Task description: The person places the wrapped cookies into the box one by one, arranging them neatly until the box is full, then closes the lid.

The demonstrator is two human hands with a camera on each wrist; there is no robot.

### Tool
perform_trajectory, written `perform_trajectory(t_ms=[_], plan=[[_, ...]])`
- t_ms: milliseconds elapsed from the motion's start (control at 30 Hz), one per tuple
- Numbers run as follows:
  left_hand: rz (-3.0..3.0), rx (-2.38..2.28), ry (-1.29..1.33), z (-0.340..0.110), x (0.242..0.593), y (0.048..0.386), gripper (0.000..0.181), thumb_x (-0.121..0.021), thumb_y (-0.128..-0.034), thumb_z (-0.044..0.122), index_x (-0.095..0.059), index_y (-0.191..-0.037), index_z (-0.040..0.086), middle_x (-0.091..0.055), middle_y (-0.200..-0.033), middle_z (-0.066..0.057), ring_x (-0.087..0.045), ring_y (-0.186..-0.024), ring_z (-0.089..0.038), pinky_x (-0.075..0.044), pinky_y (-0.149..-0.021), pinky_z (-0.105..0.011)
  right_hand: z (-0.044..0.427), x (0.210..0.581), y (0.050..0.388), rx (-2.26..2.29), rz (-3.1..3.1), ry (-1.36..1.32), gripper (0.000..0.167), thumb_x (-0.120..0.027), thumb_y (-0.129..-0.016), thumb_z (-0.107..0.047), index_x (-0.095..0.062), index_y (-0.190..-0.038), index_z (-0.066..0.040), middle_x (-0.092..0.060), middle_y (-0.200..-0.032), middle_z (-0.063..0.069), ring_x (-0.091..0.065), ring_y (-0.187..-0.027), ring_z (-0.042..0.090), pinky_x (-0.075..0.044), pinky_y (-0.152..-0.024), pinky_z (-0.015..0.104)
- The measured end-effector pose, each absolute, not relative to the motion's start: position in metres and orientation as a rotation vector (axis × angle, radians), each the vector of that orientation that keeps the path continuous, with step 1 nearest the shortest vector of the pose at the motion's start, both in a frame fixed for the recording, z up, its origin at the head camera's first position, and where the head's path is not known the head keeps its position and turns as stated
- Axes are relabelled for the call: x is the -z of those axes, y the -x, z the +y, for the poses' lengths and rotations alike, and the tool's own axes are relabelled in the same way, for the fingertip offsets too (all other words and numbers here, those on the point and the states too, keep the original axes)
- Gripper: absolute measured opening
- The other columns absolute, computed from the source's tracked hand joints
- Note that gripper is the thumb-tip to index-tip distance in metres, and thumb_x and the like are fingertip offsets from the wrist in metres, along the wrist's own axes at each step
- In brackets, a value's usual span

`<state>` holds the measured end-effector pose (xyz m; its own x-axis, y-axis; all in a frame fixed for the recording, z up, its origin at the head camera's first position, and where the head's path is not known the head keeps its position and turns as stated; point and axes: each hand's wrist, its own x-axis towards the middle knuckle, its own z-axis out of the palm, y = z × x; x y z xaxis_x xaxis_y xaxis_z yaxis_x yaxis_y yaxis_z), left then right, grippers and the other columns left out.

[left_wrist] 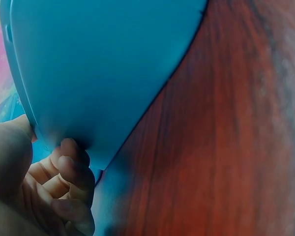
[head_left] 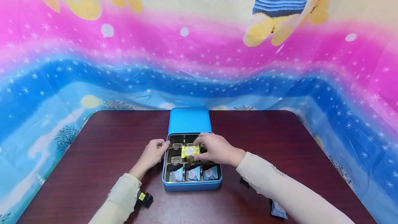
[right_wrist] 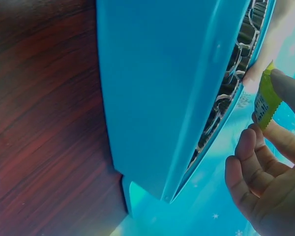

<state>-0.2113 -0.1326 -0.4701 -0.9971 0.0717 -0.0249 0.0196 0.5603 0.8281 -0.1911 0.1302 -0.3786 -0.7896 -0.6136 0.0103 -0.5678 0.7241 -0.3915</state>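
A blue box (head_left: 192, 186) with a black divided insert stands on the table, its lid (head_left: 189, 120) folded back behind it. My right hand (head_left: 217, 149) pinches a small yellow wrapped candy (head_left: 190, 151) between thumb and fingers above the middle of the insert. In the right wrist view the candy (right_wrist: 267, 101) is held just over the rim. My left hand (head_left: 152, 153) holds the box's left side, thumb at the rim and bent fingers against the outer wall (left_wrist: 98, 73). Blue wrapped candies (head_left: 193, 173) lie in the front row; my right hand hides some back compartments.
Another blue packet (head_left: 278, 210) lies on the dark wooden table (head_left: 124, 130) beside my right forearm. A black wrist camera (head_left: 144, 198) juts from the left sleeve. A printed curtain (head_left: 199, 61) hangs behind the table and along its sides.
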Motion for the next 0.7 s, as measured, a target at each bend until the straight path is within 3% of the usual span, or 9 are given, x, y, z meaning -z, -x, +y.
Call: perform_trajectory(t_ms=[333, 700], plan=[[2.738, -1.432, -0.079, -0.132, 0.471, 0.212, 0.040, -0.057, -0.1024, 0.033, -0.051, -0.069, 0.011, -0.045, -0.044, 0.005, -0.047, -0.041, -0.013, -0.041, -0.049, -0.027, 0.114, 0.380, 0.192, 0.431, 2.840, 0.994, 0.039, -0.078, -0.088, -0.040, -0.072, -0.118, -0.016, -0.067, -0.110, -0.003, -0.055, -0.079, 0.006, -0.047, -0.069, 0.028], [2.737, -1.412, -0.076, -0.133, 0.470, 0.212, 0.040, -0.056, -0.1026, 0.034, -0.052, -0.070, 0.011, -0.044, -0.044, 0.004, -0.048, -0.041, -0.014, -0.041, -0.051, -0.028, 0.101, 0.385, 0.192, 0.334, 2.855, 0.995, 0.039, -0.077, -0.088, -0.039, -0.073, -0.118, -0.015, -0.068, -0.107, 0.000, -0.054, -0.071, 0.006, -0.049, -0.067, 0.027]])
